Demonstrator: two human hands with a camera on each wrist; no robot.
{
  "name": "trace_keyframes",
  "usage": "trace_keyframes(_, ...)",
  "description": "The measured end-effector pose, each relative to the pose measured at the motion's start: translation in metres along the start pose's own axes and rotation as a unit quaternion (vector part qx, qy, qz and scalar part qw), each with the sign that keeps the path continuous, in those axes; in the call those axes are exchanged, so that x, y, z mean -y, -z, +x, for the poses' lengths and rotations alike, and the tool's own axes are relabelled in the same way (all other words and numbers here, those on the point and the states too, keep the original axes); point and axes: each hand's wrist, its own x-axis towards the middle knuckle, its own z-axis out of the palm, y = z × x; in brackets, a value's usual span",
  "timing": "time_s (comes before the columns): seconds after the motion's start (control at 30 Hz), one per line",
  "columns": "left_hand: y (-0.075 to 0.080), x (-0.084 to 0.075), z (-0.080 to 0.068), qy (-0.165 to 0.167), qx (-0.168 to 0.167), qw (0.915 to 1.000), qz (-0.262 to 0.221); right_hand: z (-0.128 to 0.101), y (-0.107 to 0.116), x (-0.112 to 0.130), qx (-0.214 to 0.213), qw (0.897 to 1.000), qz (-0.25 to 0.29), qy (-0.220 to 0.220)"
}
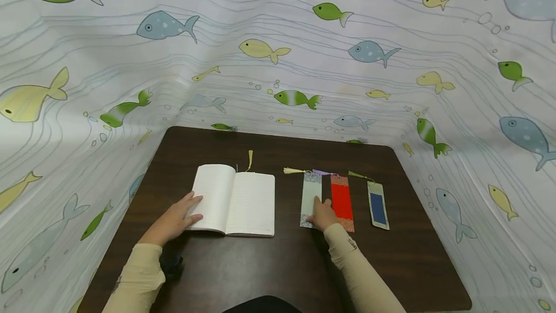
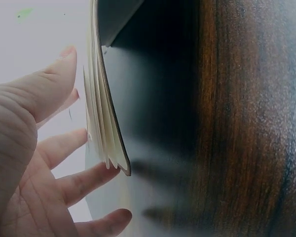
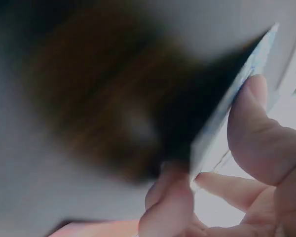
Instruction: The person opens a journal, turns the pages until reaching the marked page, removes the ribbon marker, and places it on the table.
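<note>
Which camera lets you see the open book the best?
The head view. It shows the whole open book lying on the table, both pages spread, with the left hand on its left page. The left wrist view shows only the page edges close up beside the fingers. The right wrist view does not show the book.

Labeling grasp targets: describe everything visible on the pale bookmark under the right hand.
The pale bookmark is a long, thin card with a pale green-grey centre, patterned blue-grey ends and a cream tassel at its far end. It lies on the dark wood table, leftmost of three bookmarks, right of the open notebook. The right hand pinches its near end; the wrist view shows that edge lifted.
</note>
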Motion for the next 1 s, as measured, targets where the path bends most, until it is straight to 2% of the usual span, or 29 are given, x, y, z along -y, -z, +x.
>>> trace_keyframes(0.1, 0.003, 0.000, 0.001, 0.003, -0.002, 1.0000, -0.002, 0.002, 0.000, -0.009, -0.010, 1.000, -0.013, 0.004)
trace_keyframes(0.27, 0.004, 0.000, 0.001, 0.005, -0.005, 1.0000, 0.000, 0.005, 0.002, -0.007, -0.008, 0.999, -0.034, 0.004)
trace_keyframes(0.37, 0.004, -0.001, 0.001, 0.001, -0.007, 1.0000, 0.004, 0.003, 0.003, 0.001, -0.036, 0.997, -0.067, 0.006)
trace_keyframes(0.47, 0.003, -0.001, -0.001, -0.001, -0.009, 0.9999, 0.008, -0.001, 0.001, 0.020, -0.086, 0.991, -0.084, 0.055)
trace_keyframes(0.53, 0.003, -0.001, -0.002, 0.000, -0.012, 0.9999, 0.010, -0.004, -0.003, 0.038, -0.092, 0.987, -0.067, 0.114)
trace_keyframes(0.63, 0.004, -0.001, -0.003, 0.003, -0.016, 0.9998, 0.012, -0.007, -0.013, 0.066, -0.048, 0.976, -0.041, 0.208)
trace_keyframes(0.7, 0.003, -0.001, -0.003, 0.006, -0.020, 0.9997, 0.011, -0.008, -0.021, 0.081, -0.008, 0.969, -0.048, 0.241)
trace_keyframes(0.8, 0.003, -0.001, -0.003, 0.005, -0.021, 0.9997, 0.008, -0.008, -0.033, 0.095, -0.004, 0.960, -0.110, 0.258)
trace_keyframes(0.9, 0.002, -0.001, -0.003, 0.001, -0.025, 0.9996, 0.012, -0.007, -0.042, 0.100, -0.036, 0.952, -0.167, 0.253)
trace_keyframes(1.0, 0.002, -0.001, -0.003, -0.001, -0.032, 0.9993, 0.017, -0.006, -0.047, 0.100, -0.081, 0.944, -0.185, 0.260)
